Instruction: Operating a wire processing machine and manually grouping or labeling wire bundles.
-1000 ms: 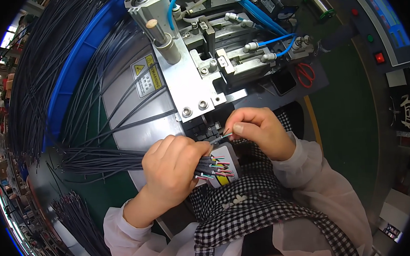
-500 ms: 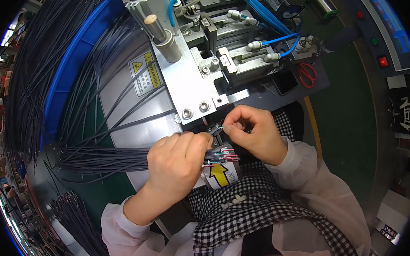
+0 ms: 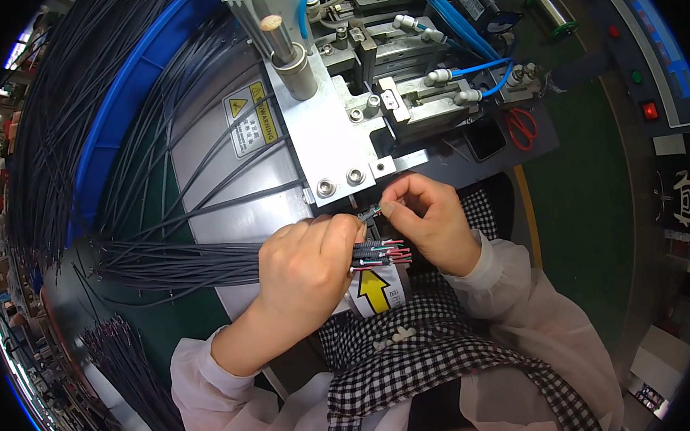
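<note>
A bundle of dark grey cables (image 3: 182, 265) runs from the left into my left hand (image 3: 305, 265), whose fingers are wrapped round it. Past that hand the cables end in thin red, white and green wires (image 3: 387, 254). My right hand (image 3: 432, 222) pinches the fine wires at the tip of one cable end (image 3: 370, 213), just beyond the left thumb. This single end lies at the near edge of a metal machine (image 3: 320, 130), below its silver plate. The fingertips hide part of the wires.
A blue bin (image 3: 103, 135) full of cables stands at left, with another cable bundle (image 3: 129, 371) below it. Blue air hoses (image 3: 474, 68), red-handled scissors (image 3: 522, 129) and a solder wire spool (image 3: 551, 13) lie beyond the machine. A control panel (image 3: 636, 63) is at right.
The machine sits slightly further right in the picture, and so does my left hand with the bundle. At my right fingertips the single cable end now shows more plainly.
</note>
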Demonstrator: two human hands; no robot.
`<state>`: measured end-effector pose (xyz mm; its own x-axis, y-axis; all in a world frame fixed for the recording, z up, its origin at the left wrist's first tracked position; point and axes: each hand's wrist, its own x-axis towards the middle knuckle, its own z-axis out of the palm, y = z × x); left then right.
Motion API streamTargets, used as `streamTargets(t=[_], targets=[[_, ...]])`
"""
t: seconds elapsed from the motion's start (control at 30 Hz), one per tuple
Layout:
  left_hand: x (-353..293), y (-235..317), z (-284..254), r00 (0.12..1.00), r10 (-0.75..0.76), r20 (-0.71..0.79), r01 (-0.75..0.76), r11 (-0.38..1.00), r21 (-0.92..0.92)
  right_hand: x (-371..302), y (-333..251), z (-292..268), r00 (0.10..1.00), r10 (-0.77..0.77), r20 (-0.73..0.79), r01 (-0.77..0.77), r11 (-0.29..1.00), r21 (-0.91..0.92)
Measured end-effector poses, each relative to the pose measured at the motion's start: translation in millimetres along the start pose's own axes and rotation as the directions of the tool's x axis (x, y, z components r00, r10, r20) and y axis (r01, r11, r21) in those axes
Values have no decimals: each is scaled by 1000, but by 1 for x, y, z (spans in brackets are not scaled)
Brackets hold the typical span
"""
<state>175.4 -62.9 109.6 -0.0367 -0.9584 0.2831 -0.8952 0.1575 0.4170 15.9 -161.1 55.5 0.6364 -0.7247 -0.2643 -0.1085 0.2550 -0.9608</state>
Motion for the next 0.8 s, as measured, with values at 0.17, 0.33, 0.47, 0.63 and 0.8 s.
streamTargets(t=[0.17,0.33,0.47,0.63,0.8], targets=[[1,-3,3,999,31,-36,-31,999,8,-3,-13,-1,972,-226,61,233,901,-366],[1,-5,6,996,67,-60,-65,998,25,-3,-25,-3,937,-315,152,347,772,-533],[0,-7,5,996,64,-58,-63,998,19,1,-25,-6,943,-253,214,331,760,-559],[3,-6,5,995,81,-63,-81,997,14,9,-21,-11,960,-107,258,201,908,-369],[0,-7,5,996,72,-55,-71,997,23,13,-25,-10,927,194,322,-199,980,-18]])
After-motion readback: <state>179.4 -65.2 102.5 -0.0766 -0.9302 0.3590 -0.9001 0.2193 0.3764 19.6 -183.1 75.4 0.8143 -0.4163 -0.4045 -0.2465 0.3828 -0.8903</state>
